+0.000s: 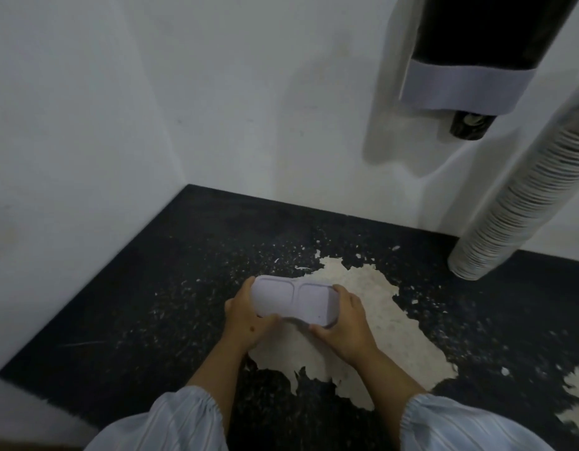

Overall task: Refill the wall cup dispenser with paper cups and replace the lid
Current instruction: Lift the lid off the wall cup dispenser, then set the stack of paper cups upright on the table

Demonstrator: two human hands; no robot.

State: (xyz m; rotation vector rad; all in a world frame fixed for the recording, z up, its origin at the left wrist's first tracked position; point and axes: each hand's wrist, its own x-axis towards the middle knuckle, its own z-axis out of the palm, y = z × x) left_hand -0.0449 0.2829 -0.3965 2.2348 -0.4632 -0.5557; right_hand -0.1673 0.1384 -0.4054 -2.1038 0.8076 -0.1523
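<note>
Both hands hold a pale lilac oblong lid [294, 301] with two shallow recessed panels, low over the dark floor. My left hand [245, 315] grips its left end, my right hand [341, 323] its right end. The wall cup dispenser [470, 56], a dark tube with a lilac band at its bottom, hangs on the white wall at the upper right. A tall stack of white paper cups [522, 203] in a clear sleeve leans against the wall below the dispenser, its lower end resting on the floor.
The dark speckled floor [151, 304] has worn pale patches [363, 320] under my hands. White walls [151, 92] meet in a corner at the left. A small dark nozzle [470, 125] sticks out under the dispenser's band.
</note>
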